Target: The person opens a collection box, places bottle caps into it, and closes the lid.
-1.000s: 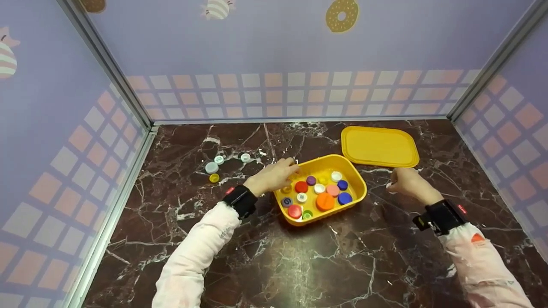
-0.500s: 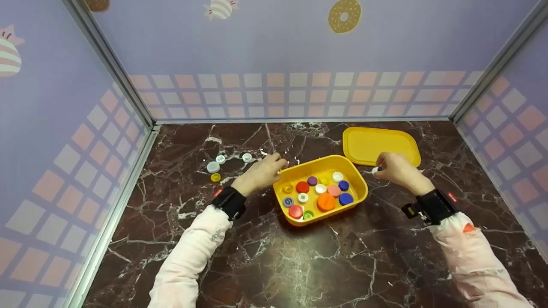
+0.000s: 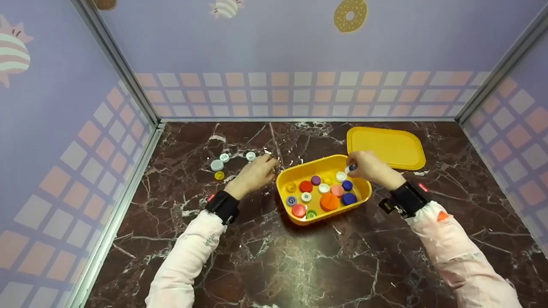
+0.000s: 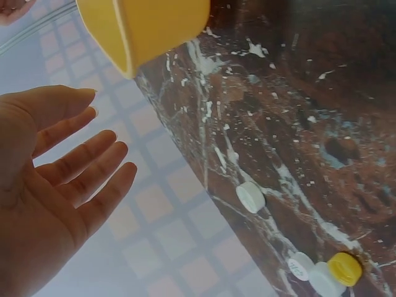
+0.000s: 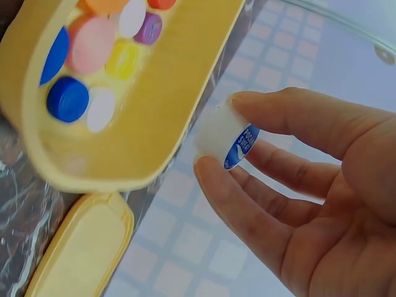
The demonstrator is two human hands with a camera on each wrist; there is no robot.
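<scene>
marble tabletop | four loose caps | one box | right hand pinching one white cap | left hand unclenched

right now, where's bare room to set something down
The widest free dark marbled tabletop lies before the yellow plastic box, between the pale left sleeve and pale right sleeve. Another lies between the flat yellow lid and right patterned wall. Crowded: inside the box, with coloured round caps, and beside the left hand, with four white and yellow caps.
</scene>
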